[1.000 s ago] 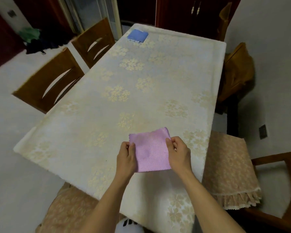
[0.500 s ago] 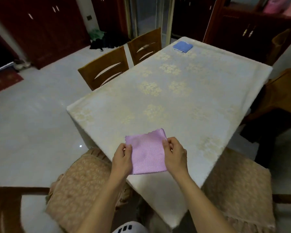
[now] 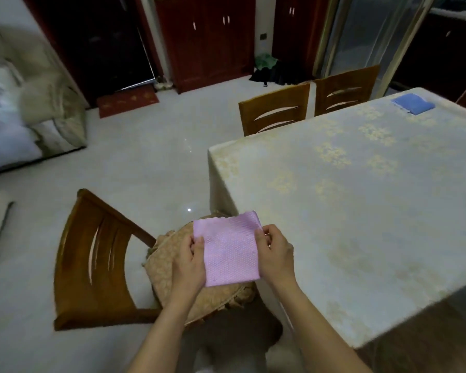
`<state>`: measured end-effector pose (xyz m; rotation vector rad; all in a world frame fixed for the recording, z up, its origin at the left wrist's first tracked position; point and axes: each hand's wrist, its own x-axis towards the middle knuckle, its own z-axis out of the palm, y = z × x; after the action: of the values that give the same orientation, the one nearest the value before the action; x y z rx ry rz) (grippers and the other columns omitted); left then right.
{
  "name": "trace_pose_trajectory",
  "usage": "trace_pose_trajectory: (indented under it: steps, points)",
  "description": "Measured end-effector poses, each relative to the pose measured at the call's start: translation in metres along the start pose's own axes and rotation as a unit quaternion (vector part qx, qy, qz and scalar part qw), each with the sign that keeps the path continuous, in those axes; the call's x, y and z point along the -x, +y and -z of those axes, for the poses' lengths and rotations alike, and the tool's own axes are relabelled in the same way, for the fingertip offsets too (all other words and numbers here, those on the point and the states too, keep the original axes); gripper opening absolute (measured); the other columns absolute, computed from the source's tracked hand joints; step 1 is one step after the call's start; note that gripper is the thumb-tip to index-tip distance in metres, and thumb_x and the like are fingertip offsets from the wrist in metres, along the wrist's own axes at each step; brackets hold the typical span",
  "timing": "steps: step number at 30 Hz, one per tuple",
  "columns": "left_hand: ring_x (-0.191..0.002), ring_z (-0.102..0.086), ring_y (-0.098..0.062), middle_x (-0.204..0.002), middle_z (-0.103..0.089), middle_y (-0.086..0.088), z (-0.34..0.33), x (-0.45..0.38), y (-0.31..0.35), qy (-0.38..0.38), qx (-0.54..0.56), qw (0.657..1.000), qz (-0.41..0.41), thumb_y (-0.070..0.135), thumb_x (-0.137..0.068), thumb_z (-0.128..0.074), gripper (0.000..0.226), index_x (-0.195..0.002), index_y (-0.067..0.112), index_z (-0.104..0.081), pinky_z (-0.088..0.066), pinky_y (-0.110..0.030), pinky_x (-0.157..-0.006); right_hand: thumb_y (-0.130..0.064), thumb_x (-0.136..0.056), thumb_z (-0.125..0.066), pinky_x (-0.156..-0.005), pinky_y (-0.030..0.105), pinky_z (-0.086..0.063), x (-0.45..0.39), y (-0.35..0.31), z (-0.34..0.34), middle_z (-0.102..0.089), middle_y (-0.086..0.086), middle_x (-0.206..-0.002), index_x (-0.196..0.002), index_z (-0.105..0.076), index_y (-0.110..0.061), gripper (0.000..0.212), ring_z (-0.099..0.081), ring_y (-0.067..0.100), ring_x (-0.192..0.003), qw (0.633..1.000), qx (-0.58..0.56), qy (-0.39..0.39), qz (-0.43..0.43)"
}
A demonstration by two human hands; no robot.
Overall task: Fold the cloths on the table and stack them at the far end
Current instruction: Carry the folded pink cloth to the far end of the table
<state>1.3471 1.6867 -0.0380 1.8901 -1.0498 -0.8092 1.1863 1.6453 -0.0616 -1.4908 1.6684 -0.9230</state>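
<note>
Both hands, left hand [image 3: 190, 261] and right hand [image 3: 273, 254], pinching opposite edges of folded pink cloth [image 3: 228, 250], kept flat for carrying, off table's [image 3: 361, 211] near left corner above cushioned chair [image 3: 97, 262]. Farther right, blue cloth [image 3: 412, 103] marking stacking spot.

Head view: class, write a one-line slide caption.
Both hands hold a folded pink cloth beside the table.

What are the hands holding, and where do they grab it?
A folded pink textured cloth. The left hand pinches its left edge and the right hand pinches its right edge.
</note>
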Motion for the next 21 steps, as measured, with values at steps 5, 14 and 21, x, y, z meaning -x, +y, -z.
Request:
trace_pose_trajectory:
  steps: [5,14,21]
  points:
    - [-0.093,-0.059,-0.024,-0.103,-0.057,-0.008,0.063,0.003,-0.036,0.062,0.006,0.997,0.039,0.053,-0.098,-0.037,0.047,-0.124,0.015,-0.051,-0.051,-0.034,-0.07,-0.042,-0.103,-0.046,-0.065,0.025,-0.05,0.017,-0.03,-0.057,-0.058,-0.017,-0.084,-0.096,-0.057,-0.029,0.018,-0.058,0.005,-0.077,0.997,-0.007,-0.068,0.038]
    - [-0.076,-0.055,-0.01,-0.084,-0.053,0.004,0.183,0.023,-0.099,0.207,-0.006,0.973,0.1,0.04,-0.101,-0.043,0.024,-0.098,0.018,-0.051,-0.038,-0.015,-0.056,-0.047,-0.101,-0.046,-0.07,0.014,-0.05,0.074,-0.106,-0.169,-0.063,-0.009,-0.104,-0.111,-0.059,-0.03,0.024,-0.062,0.007,-0.089,0.975,-0.021,-0.207,0.08]
    - [-0.061,-0.041,-0.01,-0.069,-0.045,0.003,0.278,0.025,-0.157,0.278,-0.003,0.954,0.108,0.027,-0.103,-0.045,0.024,-0.08,0.019,-0.041,-0.032,-0.023,-0.051,-0.049,-0.101,-0.043,-0.073,0.018,-0.049,0.122,-0.154,-0.265,-0.059,-0.015,-0.097,-0.108,-0.057,-0.032,0.023,-0.06,0.005,-0.087,0.964,0.002,-0.249,0.092]
